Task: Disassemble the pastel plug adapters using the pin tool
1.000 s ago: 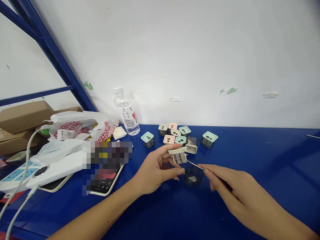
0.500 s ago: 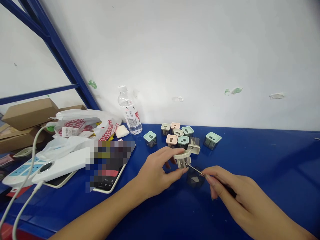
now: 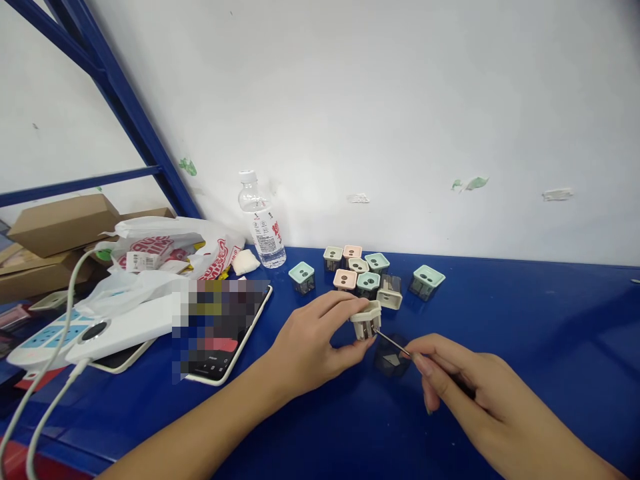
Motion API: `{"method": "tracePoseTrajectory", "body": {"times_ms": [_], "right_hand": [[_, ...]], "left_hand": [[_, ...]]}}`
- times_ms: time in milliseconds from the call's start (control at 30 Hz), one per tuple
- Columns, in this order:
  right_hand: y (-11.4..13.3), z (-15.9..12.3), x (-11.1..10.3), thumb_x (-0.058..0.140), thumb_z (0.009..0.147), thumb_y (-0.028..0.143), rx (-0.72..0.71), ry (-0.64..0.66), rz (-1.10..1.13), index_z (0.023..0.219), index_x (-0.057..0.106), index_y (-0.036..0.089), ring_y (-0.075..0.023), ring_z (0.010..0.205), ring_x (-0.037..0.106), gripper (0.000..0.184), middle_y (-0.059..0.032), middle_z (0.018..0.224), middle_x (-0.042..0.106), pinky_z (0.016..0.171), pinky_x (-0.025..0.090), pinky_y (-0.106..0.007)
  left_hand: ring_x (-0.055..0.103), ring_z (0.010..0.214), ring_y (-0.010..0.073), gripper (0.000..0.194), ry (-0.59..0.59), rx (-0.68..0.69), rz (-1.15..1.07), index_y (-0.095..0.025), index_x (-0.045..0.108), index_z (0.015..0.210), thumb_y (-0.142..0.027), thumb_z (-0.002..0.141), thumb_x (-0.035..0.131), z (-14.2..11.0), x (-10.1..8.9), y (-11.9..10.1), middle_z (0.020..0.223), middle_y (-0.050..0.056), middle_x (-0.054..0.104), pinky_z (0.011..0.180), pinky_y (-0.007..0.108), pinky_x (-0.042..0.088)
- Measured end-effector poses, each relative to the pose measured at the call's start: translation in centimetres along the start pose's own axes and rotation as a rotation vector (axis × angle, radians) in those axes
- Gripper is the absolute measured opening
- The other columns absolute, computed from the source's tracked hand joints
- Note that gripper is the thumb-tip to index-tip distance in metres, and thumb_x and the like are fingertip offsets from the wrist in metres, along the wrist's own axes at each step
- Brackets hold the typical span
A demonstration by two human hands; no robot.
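Note:
Between the thumb and fingers of my left hand (image 3: 315, 340) is the cream top of a pencil sharpener (image 3: 367, 319), tilted so its two metal blades face me. My right hand (image 3: 460, 383) is closed round a screwdriver (image 3: 393, 341), whose thin shaft points left. Its tip meets the sharpener at a blade, near the screw; most of the handle is hidden in my palm. Under the shaft, a dark see-through sharpener container (image 3: 391, 359) with a loose blade-like piece in it rests on the blue table.
Behind my hands stand several two-hole sharpeners, among them a pink one (image 3: 345, 280), a mint one (image 3: 427, 281) and one lying over (image 3: 390, 292). A water bottle (image 3: 265, 230), phone (image 3: 235, 347), plastic bag (image 3: 175, 247) and white power bank (image 3: 125, 333) are at left.
My left hand has tilted the sharpener top slightly. The screwdriver tip stays at the blade, and my right hand has shifted very little.

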State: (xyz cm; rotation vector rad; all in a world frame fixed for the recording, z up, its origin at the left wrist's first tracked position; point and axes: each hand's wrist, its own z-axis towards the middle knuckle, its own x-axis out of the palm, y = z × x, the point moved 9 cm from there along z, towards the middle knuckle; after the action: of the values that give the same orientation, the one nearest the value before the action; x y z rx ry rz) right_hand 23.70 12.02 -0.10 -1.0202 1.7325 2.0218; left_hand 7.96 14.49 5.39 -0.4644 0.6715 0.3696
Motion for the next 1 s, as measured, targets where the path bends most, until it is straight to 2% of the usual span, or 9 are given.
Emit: {"method": "tracePoseTrajectory", "body": {"times_ms": [167,233,400,467,567,767,1000], "right_hand": [[0.0,-0.1,0.0,0.032,0.105,0.047,0.014,-0.012,0.044,0.091,0.061,0.027,-0.0122,0.051,0.051,0.038,0.0026,0.063,0.060,0.047,0.039,-0.022],[-0.3,-0.1,0.4,0.033,0.104,0.052,0.056,0.024,0.120,0.089,0.060,0.026,-0.0114,0.050,0.050,0.040,0.0022,0.063,0.061,0.047,0.038,-0.022],[-1.6,-0.6,2.7,0.045,0.089,0.075,0.316,0.237,0.534,0.090,0.054,0.024,-0.0036,0.031,0.027,0.052,0.0057,0.059,0.058,0.030,0.018,-0.019],[-1.5,-0.7,2.9,0.052,0.085,0.076,0.354,0.286,0.673,0.093,0.054,0.023,-0.0014,0.029,0.024,0.053,0.0069,0.059,0.057,0.029,0.015,-0.017],[-1.5,-0.7,2.5,0.056,0.088,0.067,0.352,0.288,0.786,0.095,0.056,0.022,0.0008,0.028,0.021,0.046,0.0080,0.057,0.057,0.030,0.013,-0.015],[-1.3,-0.9,2.3,0.057,0.088,0.068,0.356,0.300,0.831,0.102,0.059,0.021,0.0013,0.028,0.019,0.049,0.0080,0.056,0.057,0.030,0.010,-0.015],[-1.4,-0.9,2.6,0.060,0.084,0.070,0.372,0.306,0.805,0.096,0.058,0.021,0.0012,0.028,0.023,0.050,0.0077,0.055,0.057,0.029,0.010,-0.015]], "left_hand": [[0.073,0.104,0.0216,0.033,-0.019,0.062,0.060,-0.017,0.062,0.120,-0.024,0.088,0.069,-0.1,-0.1,-0.5,0.114,0.011,0.075,0.088,0.032,0.063],[0.074,0.104,0.0207,0.032,-0.015,0.106,0.098,-0.018,0.061,0.121,-0.024,0.090,0.068,-0.2,0.0,-0.9,0.118,0.011,0.074,0.088,0.032,0.063],[0.072,0.109,0.0196,0.034,0.038,0.208,0.111,-0.017,0.056,0.127,-0.021,0.094,0.064,-0.3,0.2,-1.8,0.126,0.013,0.071,0.092,0.031,0.062],[0.070,0.114,0.0198,0.036,0.054,0.222,0.078,-0.017,0.053,0.131,-0.022,0.096,0.063,-0.2,0.2,-1.9,0.126,0.013,0.071,0.096,0.031,0.060],[0.071,0.113,0.0203,0.037,0.058,0.217,0.055,-0.017,0.053,0.130,-0.025,0.095,0.065,-0.1,0.2,-1.9,0.124,0.013,0.072,0.096,0.032,0.060],[0.072,0.109,0.0218,0.038,0.024,0.204,0.071,-0.016,0.054,0.128,-0.027,0.093,0.067,-0.2,0.0,-1.6,0.121,0.015,0.072,0.092,0.033,0.062],[0.070,0.113,0.0208,0.038,0.047,0.227,0.057,-0.018,0.054,0.129,-0.028,0.095,0.066,-0.3,0.2,-1.7,0.123,0.013,0.072,0.095,0.033,0.061]]}}
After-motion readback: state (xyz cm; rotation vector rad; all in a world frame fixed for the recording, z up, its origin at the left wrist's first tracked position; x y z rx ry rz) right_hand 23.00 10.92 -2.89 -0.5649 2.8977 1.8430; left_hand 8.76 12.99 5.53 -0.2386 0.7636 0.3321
